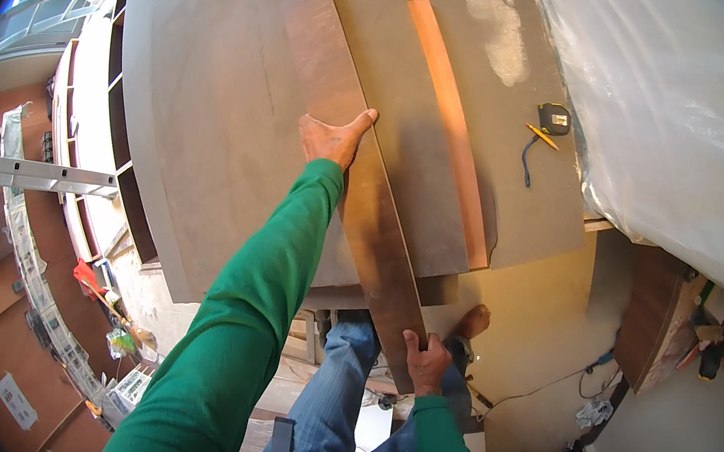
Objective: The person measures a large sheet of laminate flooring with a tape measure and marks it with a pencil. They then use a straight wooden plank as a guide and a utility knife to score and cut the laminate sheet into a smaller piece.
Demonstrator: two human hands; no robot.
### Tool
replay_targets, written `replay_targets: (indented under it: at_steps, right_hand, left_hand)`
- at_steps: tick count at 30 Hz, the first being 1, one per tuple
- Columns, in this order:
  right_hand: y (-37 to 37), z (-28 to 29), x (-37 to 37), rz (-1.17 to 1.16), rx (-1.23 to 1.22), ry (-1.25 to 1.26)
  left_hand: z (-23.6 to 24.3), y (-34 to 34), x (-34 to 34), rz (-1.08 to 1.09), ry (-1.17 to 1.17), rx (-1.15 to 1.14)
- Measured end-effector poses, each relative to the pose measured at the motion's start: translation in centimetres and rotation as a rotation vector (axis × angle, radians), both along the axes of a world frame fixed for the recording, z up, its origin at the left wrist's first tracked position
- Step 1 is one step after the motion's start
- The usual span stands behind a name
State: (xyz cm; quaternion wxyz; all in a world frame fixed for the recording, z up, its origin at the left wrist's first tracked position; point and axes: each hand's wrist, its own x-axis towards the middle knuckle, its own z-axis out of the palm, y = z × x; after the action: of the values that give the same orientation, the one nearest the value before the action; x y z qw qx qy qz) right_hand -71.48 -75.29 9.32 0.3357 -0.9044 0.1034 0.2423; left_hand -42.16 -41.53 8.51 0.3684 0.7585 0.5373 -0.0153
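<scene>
A long dark brown board (380, 228) lies diagonally over large grey-brown panels (196, 94), its near end overhanging toward my legs. My left hand (333, 135) grips it about midway, thumb over the right edge and fingers wrapped at the left. My right hand (424, 362) holds the near end, thumb on top and fingers partly hidden. A narrow orange wood strip (445, 118) lies to the right of the board. Farther right are a black tape measure (554, 119), a yellow pencil (543, 136) and a short dark cord (527, 165) on the panel, beside a pale footprint.
A plastic-covered surface (672, 93) fills the upper right, with a brown cabinet (650, 319) and tools below it. At left are an aluminium ladder (39, 174), white shelving, red-brown sheets and scattered items. My jeans-clad legs and bare foot (473, 323) show below, near loose cables.
</scene>
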Motion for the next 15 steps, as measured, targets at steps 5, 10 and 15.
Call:
replay_targets:
  at_steps: [5, 10, 15]
  right_hand:
    - [0.4, -1.3, -2.3, 0.026, 0.012, 0.019]
    - [0.4, -1.5, -3.7, 0.066, 0.020, 0.106]
    - [0.2, -2.2, -3.8, 0.120, 0.049, 0.135]
  left_hand:
    - [-2.2, 0.5, -2.4, 0.017, 0.057, 0.111]
    - [-2.5, 0.4, -4.4, -0.056, 0.114, 0.280]
    - [-3.4, -0.8, -4.7, -0.074, 0.149, 0.391]
